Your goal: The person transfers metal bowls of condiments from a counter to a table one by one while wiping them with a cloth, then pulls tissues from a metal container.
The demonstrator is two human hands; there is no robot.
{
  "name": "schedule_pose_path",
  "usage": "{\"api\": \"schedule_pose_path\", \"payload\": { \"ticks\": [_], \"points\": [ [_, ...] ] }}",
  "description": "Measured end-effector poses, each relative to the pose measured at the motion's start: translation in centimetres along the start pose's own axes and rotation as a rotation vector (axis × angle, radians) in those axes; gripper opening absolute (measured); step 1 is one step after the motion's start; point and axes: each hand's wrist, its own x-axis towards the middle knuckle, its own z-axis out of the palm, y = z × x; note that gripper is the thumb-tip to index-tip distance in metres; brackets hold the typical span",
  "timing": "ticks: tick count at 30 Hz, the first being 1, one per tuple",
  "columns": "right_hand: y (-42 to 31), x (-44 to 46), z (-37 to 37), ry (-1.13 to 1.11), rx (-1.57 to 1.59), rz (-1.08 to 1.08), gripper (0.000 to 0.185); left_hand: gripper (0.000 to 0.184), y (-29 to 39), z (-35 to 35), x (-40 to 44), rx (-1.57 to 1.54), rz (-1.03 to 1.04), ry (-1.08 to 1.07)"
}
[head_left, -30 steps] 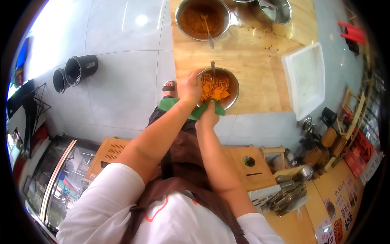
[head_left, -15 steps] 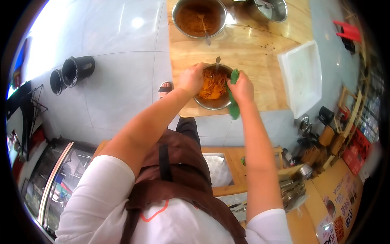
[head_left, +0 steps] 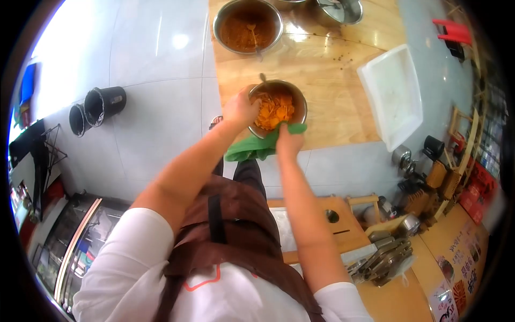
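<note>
A metal bowl (head_left: 301, 96) of shredded orange food (head_left: 277, 112) sits at the near left part of the wooden table, and a spoon (head_left: 263, 79) sticks up over its far rim. My left hand (head_left: 241, 109) grips the bowl's left rim. At the near rim, my right hand (head_left: 289, 140) is closed on a green cloth (head_left: 252, 148) pressed against the outside of the bowl. The cloth hangs past the table's near edge. Part of the bowl's left side is hidden by my left hand.
Farther along the wooden table (head_left: 327, 107) stands a larger bowl of reddish-brown sauce (head_left: 228, 38) with a spoon. A metal pot (head_left: 351, 12) is at the far end. A white plastic tub (head_left: 397, 96) stands at right. Black bins (head_left: 110, 102) are on the floor at left.
My right hand has moved with the green cloth from the bowl's right side to its near side. The cloth now spreads left below the bowl, and the spoon leans farther left.
</note>
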Motion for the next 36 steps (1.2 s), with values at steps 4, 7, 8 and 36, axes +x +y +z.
{"api": "schedule_pose_path", "payload": {
  "ticks": [4,7,8,36],
  "points": [
    [-4.1,6.1,-3.0,-0.339,-0.561,-0.246,0.030,0.026,-0.2,-1.6,3.1,0.299,0.157,-0.335],
    [-5.8,7.5,-3.2,-0.377,-0.621,-0.277,0.027,0.033,0.1,-0.3,3.8,0.136,0.148,-0.410],
    [-5.4,7.5,-3.1,-0.378,-0.621,-0.273,0.027,0.036,-0.2,0.3,3.6,-0.312,0.097,-0.304],
    [-4.6,5.7,-1.4,-0.377,-0.457,-0.216,0.027,0.046,0.0,0.3,4.0,-0.396,0.050,-0.309]
  ]
}}
